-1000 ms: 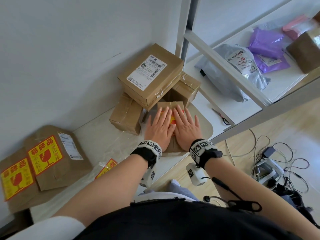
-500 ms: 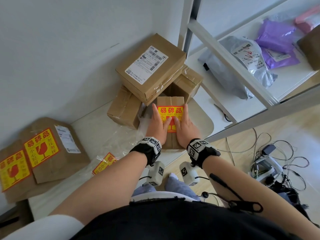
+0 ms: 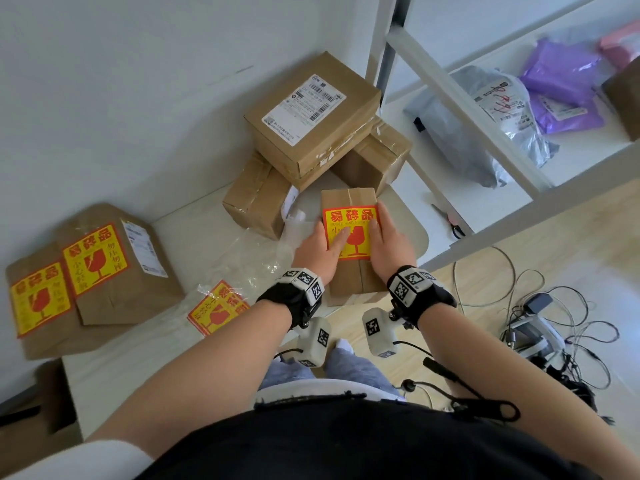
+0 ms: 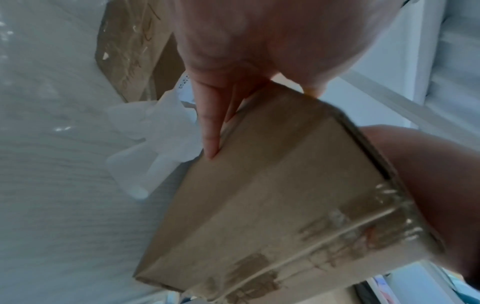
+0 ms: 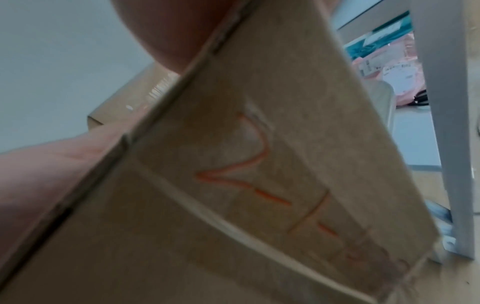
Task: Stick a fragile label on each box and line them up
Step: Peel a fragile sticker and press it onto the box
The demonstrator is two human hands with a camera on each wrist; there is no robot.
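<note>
While both forearms reach forward side by side, the left hand (image 3: 317, 245) and the right hand (image 3: 388, 244) clasp the small box (image 3: 348, 199) from opposite sides, each thumb laid over the top and the fingers down the side walls. In the left wrist view the fingers (image 4: 207, 127) run straight along the box's side; in the right wrist view only the palm pressed against the cardboard shows. The fragile label (image 3: 350, 232) lies flat on the box top between the two hands, with the left thumb on its near-left part and the right thumb on its right edge. Just beyond the fingertips sits a pile of unlabelled boxes (image 3: 311, 119). Well off to the left of the grip lie two labelled parcels (image 3: 104, 261), and nearer the left wrist a loose label sheet (image 3: 216, 308) in clear film.
</note>
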